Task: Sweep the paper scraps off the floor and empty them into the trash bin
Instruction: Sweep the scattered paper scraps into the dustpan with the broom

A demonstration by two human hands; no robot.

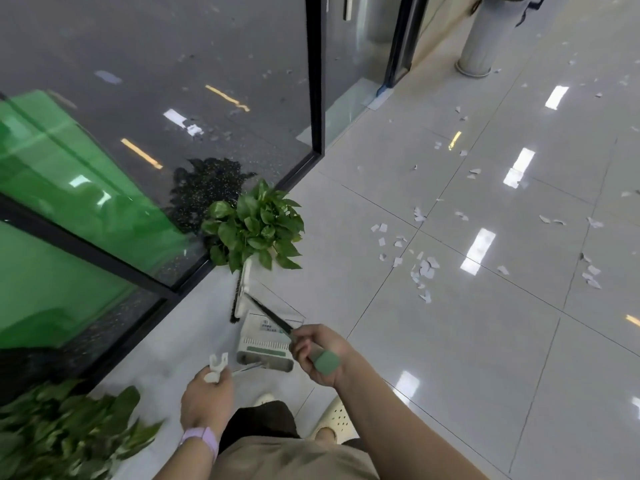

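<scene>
Right hand (317, 351) curled round green-capped end of slim dark broom handle (273, 318); handle running up and away to long white broom head with black bristles (240, 292), standing on edge on glossy pale tiled floor (450, 341) just below leafy green potted plant (252, 230). Left hand (207, 393) gripping white plastic clip-ended handle (216, 367) of white and green plastic dustpan (265, 341); dustpan between both hands, near floor, contact with floor not discernible. Torn white paper scraps (420, 268) scattered on tiles to the right, well apart from broom head; more strewn farther off toward round grey pillar base (476, 60). Lilac wristband (201, 439) on left wrist. Dark-framed glass partition (313, 77) along left. Second leafy plant (65, 434), blurred, at lower left. Trash bin not identifiable.
</scene>
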